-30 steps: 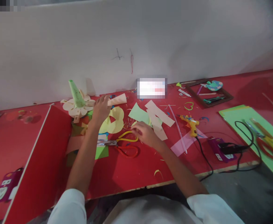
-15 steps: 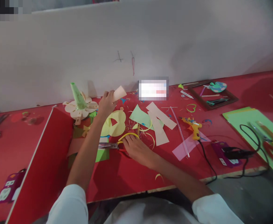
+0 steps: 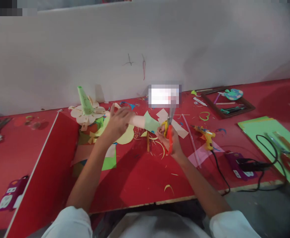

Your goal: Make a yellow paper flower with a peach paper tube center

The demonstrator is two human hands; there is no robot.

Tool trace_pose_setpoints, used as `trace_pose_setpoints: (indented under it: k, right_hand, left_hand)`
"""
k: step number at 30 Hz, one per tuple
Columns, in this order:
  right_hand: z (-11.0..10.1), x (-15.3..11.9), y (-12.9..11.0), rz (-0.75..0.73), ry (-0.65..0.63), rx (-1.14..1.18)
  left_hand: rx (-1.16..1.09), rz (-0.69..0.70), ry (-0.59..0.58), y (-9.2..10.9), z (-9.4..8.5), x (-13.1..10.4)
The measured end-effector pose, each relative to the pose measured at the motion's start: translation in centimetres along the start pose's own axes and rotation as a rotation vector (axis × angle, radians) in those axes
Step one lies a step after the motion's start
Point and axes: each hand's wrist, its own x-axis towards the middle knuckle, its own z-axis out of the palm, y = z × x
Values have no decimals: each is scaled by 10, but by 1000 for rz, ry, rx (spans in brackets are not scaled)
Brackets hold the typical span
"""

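Paper roll in the left hand, scissors in the right hand

The pale peach roll is near the centre of the frame, and its long axis runs almost level across the picture. Its free end points to the right, toward the right hand, with a gap between them. The left hand is the nearer one: it is closed on the roll from the left side, although its fingers are blurred and I cannot tell how firm this hold is. The right hand grips the scissors by the red and yellow handles, and the blades point to the top of the frame, so they stand across the line of the roll and apart from it.

Below lies a red bench, covered with cuttings. A light green paper piece shows at the free end of the roll, and a yellow paper shape lies partly under the left forearm. At left, a green paper cone stands on cream petals. At right there are a yellow glue gun and a brown frame. A red divider closes the left side, and a grey wall stands behind the bench.
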Motion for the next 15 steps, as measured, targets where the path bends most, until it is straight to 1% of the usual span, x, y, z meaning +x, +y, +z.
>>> trace_pose_setpoints:
  k: [1,3,6,8,11,15]
  right_hand:
    - [3,2,-1,15,-5,104]
    - [10,6,-3,45,7,230]
    - [16,8,-5,44,72,309]
    - [18,6,-6,49,86,362]
    - [22,0,-8,86,77,428]
    - [27,-2,-10,145,91,464]
  left_hand:
    - [-31,53,-22,12,5,0]
    - [-103,101,-35,34,14,2]
    - [-159,99,1,53,19,5]
    - [-170,87,33,58,20,7]
    - [-163,87,65,60,19,9]
    - [-137,124,49,62,20,12]
